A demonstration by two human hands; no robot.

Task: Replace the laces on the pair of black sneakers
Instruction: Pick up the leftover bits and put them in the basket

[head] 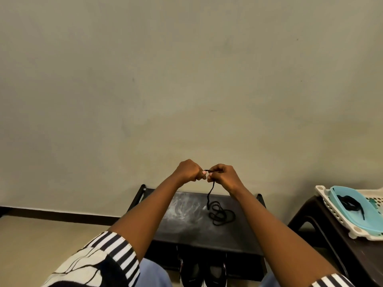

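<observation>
A thin black lace (219, 212) lies mostly coiled on a dark low table (186, 222), and one end rises to my hands. My left hand (189, 170) and my right hand (222, 176) are raised close together above the table's far edge. Both pinch the lace's upper end between curled fingers. The pair of black sneakers (204, 272) stands under the table's near edge, between my knees, only partly visible. Another black lace (352, 203) lies in a light blue tray (358, 220) on the right.
The blue tray sits on a white perforated basket (331, 206), which rests on a dark brown stool (331, 241) at the right. A plain beige wall (186, 79) fills the view ahead, with a dark skirting strip (62, 214) along the floor.
</observation>
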